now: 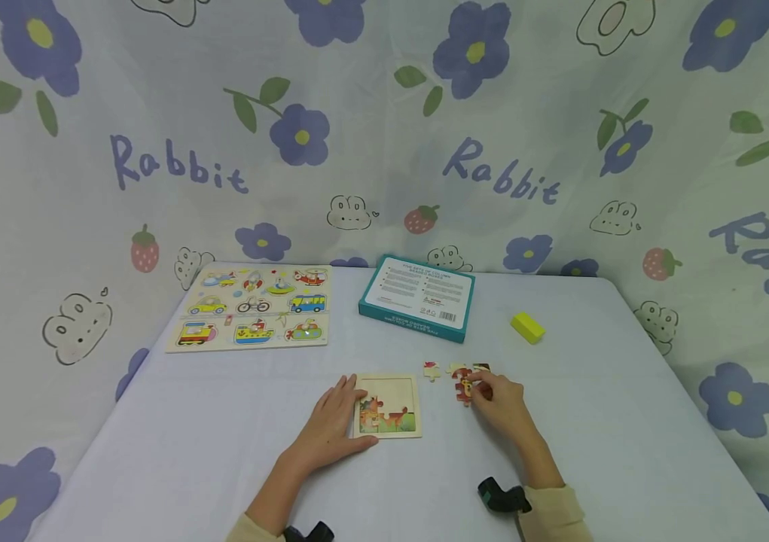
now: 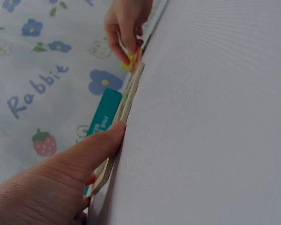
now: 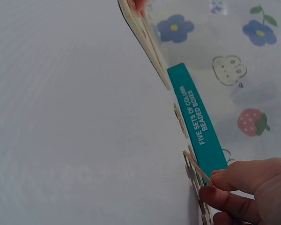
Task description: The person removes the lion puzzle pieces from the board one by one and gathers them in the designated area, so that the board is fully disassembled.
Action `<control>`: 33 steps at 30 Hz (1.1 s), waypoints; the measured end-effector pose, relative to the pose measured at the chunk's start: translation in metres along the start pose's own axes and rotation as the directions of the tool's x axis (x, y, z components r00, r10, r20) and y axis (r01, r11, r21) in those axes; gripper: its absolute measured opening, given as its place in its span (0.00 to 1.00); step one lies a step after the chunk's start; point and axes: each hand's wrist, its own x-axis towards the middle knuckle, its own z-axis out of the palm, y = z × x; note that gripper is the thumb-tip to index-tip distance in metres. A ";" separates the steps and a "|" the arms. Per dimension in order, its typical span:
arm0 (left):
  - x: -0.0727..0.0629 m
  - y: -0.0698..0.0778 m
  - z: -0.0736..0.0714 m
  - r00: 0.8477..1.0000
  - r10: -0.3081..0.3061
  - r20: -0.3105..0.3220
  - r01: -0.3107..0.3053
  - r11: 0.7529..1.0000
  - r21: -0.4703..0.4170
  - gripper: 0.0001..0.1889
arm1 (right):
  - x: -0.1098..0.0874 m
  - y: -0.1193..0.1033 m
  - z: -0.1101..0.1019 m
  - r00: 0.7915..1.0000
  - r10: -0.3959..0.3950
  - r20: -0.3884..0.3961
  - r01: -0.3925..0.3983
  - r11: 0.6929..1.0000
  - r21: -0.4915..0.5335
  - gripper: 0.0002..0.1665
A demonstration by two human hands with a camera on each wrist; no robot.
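Observation:
A small square wooden puzzle tray (image 1: 391, 383) lies flat, with several joined pieces (image 1: 394, 421) filling its lower part. My left hand (image 1: 331, 427) rests at its left side, fingers extended, one fingertip over the left rim. In the left wrist view the thumb (image 2: 96, 147) lies against the tray's near edge. To the right, my right hand (image 1: 502, 403) pinches a reddish-brown puzzle piece (image 1: 463, 387) between thumb and index finger. That piece (image 3: 196, 168) is tilted up in the right wrist view. Other loose pieces lie beneath and beside it, partly hidden by the fingers.
One loose puzzle piece (image 1: 431, 370) lies between the tray and the right hand. Behind are a wooden vehicle board (image 1: 228, 342), a teal-and-white box (image 1: 418, 297) and a yellow block (image 1: 528, 328). A patterned curtain (image 1: 384, 173) hangs behind the white-covered table (image 1: 187, 436).

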 end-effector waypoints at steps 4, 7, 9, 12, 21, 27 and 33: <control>0.000 0.001 -0.001 1.000 -0.002 0.002 0.002 1.000 0.002 0.41 | -0.001 -0.001 0.000 1.000 -0.023 -0.005 0.023 1.000 0.008 0.10; 0.000 0.001 -0.001 1.000 -0.008 0.005 0.008 1.000 0.002 0.41 | -0.002 -0.001 0.000 0.999 -0.048 -0.014 0.048 0.999 0.005 0.10; 0.000 0.002 -0.002 1.000 -0.011 0.004 0.011 1.000 0.001 0.41 | -0.002 0.000 0.001 0.998 -0.065 -0.022 0.065 0.998 -0.003 0.10; 0.000 0.002 -0.002 1.000 -0.025 0.013 0.025 1.000 -0.002 0.42 | -0.001 0.000 0.001 0.997 -0.073 -0.026 0.073 0.997 -0.001 0.10; 0.000 0.001 -0.002 1.000 -0.025 0.015 0.025 1.000 -0.001 0.42 | 0.001 -0.001 0.002 0.999 -0.044 -0.005 0.044 0.999 -0.019 0.10; 0.001 0.001 -0.001 0.999 -0.030 0.018 0.030 1.000 0.003 0.42 | -0.001 -0.003 0.002 0.995 -0.081 -0.053 0.081 0.997 0.002 0.09; 0.001 0.001 -0.001 1.000 -0.020 0.011 0.020 1.000 0.003 0.43 | -0.002 -0.010 0.009 0.983 -0.171 -0.070 0.172 0.985 0.016 0.07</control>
